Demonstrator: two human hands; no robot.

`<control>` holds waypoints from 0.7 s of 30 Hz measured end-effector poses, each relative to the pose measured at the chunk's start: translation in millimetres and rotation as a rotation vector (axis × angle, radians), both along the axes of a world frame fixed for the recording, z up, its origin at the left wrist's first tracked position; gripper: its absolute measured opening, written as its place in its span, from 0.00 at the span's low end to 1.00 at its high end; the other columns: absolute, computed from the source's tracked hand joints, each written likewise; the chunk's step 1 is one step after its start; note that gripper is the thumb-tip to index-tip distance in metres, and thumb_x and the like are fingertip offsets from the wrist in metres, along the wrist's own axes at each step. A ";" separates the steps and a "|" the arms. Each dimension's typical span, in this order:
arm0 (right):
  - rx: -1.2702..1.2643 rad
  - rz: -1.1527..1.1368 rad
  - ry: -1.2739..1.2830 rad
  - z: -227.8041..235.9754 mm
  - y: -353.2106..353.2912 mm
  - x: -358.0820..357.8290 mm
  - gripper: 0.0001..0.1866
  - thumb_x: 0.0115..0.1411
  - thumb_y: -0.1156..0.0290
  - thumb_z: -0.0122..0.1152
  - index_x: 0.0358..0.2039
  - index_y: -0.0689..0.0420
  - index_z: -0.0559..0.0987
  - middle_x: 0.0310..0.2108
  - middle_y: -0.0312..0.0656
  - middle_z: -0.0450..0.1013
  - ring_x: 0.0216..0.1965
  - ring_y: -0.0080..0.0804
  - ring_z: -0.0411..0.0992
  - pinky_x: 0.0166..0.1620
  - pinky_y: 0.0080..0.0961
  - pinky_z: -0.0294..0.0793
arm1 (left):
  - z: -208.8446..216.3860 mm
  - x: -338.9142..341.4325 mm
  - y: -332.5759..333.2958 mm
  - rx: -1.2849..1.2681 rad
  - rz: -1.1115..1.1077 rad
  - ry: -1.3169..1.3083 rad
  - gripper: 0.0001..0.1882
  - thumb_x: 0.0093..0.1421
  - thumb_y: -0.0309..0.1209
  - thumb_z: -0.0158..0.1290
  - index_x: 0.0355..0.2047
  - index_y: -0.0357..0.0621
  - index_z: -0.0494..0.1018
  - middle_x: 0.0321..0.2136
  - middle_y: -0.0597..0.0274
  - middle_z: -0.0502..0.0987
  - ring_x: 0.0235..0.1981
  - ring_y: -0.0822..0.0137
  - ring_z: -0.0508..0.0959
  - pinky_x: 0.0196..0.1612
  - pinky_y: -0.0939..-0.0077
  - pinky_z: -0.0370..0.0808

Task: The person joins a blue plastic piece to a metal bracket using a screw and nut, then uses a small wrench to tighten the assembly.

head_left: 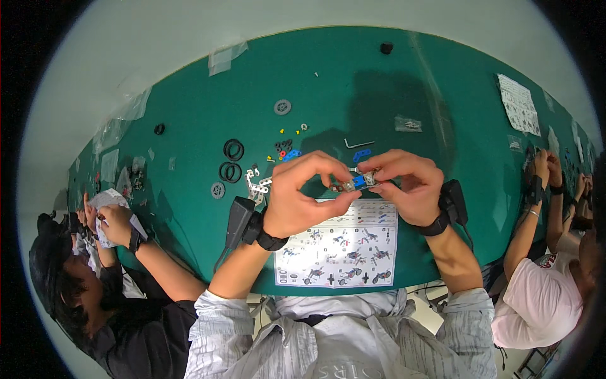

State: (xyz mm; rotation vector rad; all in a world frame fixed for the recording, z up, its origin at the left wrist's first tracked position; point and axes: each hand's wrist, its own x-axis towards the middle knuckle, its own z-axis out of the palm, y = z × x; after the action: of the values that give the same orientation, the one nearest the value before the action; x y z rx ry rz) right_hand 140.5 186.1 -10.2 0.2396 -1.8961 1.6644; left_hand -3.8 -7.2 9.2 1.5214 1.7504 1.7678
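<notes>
Between my two hands, above the table, is a small model assembly (360, 182) of metal strips with a blue piece in its middle. My left hand (309, 189) pinches its left end between thumb and fingers. At the other end, the fingers of my right hand (407, 186) are closed on it too. Below my hands lies a printed instruction sheet (338, 246) with small assembly pictures. A blue perforated piece (361, 155) and an L-shaped hex key (360, 144) lie just beyond my fingers. Fingertips hide parts of the assembly.
Black rubber tyres (233, 150), grey wheels (282, 107), white perforated strips (257, 186) and small yellow pieces (270, 158) lie to the left on the green table (328, 69). A bag of small parts (408, 124) lies at right. Other people work at both sides.
</notes>
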 end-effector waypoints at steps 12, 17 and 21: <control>0.315 -0.118 0.094 10.7 -2.9 1.4 0.14 0.52 0.85 0.75 0.39 0.57 0.86 0.46 0.50 0.86 0.42 0.44 0.85 0.43 0.33 0.84 | 14.7 4.2 -0.7 -0.023 0.069 0.252 0.16 0.51 0.21 0.73 0.40 0.42 0.81 0.30 0.57 0.82 0.29 0.62 0.84 0.31 0.71 0.79; 0.336 -0.126 0.111 10.2 -3.1 0.3 0.14 0.52 0.85 0.74 0.39 0.57 0.85 0.47 0.50 0.85 0.42 0.45 0.85 0.42 0.34 0.84 | 10.8 2.0 -1.2 -0.054 0.027 0.229 0.19 0.51 0.22 0.75 0.42 0.39 0.82 0.34 0.55 0.85 0.31 0.65 0.84 0.34 0.73 0.79; 0.340 -0.122 0.127 11.4 -3.2 -0.5 0.13 0.52 0.85 0.74 0.38 0.58 0.85 0.46 0.51 0.85 0.41 0.45 0.85 0.42 0.34 0.84 | 11.2 2.1 -0.6 -0.061 0.015 0.213 0.20 0.51 0.25 0.76 0.43 0.39 0.83 0.34 0.56 0.85 0.31 0.65 0.84 0.33 0.73 0.79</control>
State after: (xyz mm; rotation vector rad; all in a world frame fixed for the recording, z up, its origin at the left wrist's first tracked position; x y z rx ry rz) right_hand 140.0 182.8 1.2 0.3493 -2.0438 1.2132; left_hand -1.7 -7.7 20.3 1.7295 1.8987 1.5930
